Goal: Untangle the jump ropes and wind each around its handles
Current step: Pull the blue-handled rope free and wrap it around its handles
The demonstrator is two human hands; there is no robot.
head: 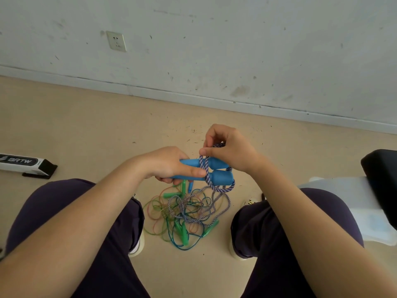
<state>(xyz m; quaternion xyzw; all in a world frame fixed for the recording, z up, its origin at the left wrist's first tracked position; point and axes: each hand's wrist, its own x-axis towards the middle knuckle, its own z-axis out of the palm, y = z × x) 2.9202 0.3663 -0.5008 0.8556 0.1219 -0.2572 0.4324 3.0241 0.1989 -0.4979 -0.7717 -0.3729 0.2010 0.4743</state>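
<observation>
My left hand (169, 163) grips two blue handles (221, 176) side by side, its index finger stretched along them. A purple-and-white braided rope (205, 168) crosses the handles in a turn or two. My right hand (227, 148) pinches a loop of that braided rope just above the handles. The rest of the braided rope hangs down into a tangle on the floor (193, 211), mixed with thin green, blue and orange ropes. Green handles (183, 234) lie in that pile between my knees.
I sit facing a scuffed white wall with a socket (116, 41). A white and black box marked BRTW (23, 163) lies on the floor at the left. A black and white seat (380, 190) stands at the right. My shoes (137, 246) flank the pile.
</observation>
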